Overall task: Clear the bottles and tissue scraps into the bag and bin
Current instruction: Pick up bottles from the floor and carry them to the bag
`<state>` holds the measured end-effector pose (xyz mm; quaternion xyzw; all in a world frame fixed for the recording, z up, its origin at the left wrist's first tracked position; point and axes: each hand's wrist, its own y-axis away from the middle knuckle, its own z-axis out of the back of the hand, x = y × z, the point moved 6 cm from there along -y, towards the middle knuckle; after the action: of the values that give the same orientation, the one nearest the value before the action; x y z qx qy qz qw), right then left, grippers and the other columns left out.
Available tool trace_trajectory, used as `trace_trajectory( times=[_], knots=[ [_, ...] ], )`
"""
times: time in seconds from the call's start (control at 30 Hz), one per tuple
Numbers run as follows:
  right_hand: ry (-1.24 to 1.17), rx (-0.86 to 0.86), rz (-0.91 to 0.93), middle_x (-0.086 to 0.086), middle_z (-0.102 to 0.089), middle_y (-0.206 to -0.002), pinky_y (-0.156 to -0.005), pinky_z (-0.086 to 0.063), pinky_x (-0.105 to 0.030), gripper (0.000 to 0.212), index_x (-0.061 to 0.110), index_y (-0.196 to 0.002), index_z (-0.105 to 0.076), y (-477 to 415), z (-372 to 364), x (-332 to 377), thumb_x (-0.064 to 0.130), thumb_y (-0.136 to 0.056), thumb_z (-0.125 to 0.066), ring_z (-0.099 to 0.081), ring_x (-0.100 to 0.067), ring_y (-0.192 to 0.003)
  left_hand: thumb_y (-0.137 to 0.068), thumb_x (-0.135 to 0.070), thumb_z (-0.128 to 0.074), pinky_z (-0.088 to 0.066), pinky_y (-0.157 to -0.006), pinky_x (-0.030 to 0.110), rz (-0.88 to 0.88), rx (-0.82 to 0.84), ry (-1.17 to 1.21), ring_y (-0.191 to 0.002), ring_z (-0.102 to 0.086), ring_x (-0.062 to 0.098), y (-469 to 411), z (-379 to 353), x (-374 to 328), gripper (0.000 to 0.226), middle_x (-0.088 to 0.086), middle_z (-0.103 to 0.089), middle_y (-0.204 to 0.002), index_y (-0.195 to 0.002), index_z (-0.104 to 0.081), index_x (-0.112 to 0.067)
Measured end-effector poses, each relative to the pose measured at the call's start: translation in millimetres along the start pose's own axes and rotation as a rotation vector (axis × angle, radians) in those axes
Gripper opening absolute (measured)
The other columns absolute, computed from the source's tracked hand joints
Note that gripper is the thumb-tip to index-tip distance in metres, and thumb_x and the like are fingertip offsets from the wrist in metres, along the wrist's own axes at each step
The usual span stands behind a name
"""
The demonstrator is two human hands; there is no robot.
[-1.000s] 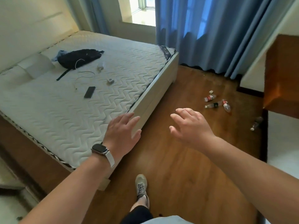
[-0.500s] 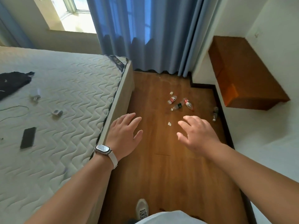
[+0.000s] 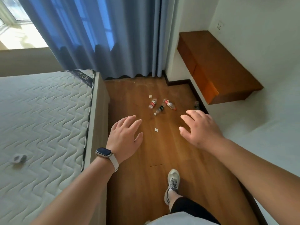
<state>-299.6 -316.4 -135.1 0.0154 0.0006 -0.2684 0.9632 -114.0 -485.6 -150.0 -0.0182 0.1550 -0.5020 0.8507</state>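
Left hand (image 3: 125, 137), right hand (image 3: 201, 127) spread, empty; bed (image 3: 45, 111) left, shelf (image 3: 217, 62) right, bottles (image 3: 160, 108) ahead on floor (image 3: 146, 184).

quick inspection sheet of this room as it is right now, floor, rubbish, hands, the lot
surface: wooden floor
job's things: left red-label bottle, dark-label bottle, right red-label bottle lying clustered; fourth bottle by skirting; far scrap, near scrap; bag, bin not in view
clutter: small pale object on mattress
hands: left hand, right hand open, holding nothing
cables: nothing seen
surroundings: blue curtain, wall-hung wooden cabinet
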Motion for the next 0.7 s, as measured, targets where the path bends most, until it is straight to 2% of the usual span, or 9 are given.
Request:
trace_trajectory(
  times=[0.43,0.7],
  knots=[
    [-0.072,0.066,0.044,-0.002,-0.043,-0.147,-0.110,-0.029,-0.039,0.053,0.024,-0.139,-0.047,-173.1,-34.1,-97.4,0.053,-0.095,-0.034,-0.034,-0.021,-0.136,-0.094,-0.043,-0.054,-0.031,-0.111,0.046,0.011,0.132,-0.087,-0.135,-0.042,0.026,-183.5,-51.5,-0.5,0.046,-0.001,-0.049,-0.144,-0.136,-0.052,-0.025],
    [-0.066,0.097,0.069,-0.002,-0.042,-0.147,-0.110,-0.028,-0.038,0.053,0.024,-0.139,-0.047,-262.3,-39.8,-149.0,0.053,-0.095,-0.035,-0.034,-0.021,-0.136,-0.094,-0.043,-0.053,-0.032,-0.110,0.046,0.021,0.130,-0.093,-0.134,-0.042,0.025,-285.3,-66.3,-9.3,0.045,-0.001,-0.049,-0.143,-0.135,-0.052,-0.025]
  ],
)
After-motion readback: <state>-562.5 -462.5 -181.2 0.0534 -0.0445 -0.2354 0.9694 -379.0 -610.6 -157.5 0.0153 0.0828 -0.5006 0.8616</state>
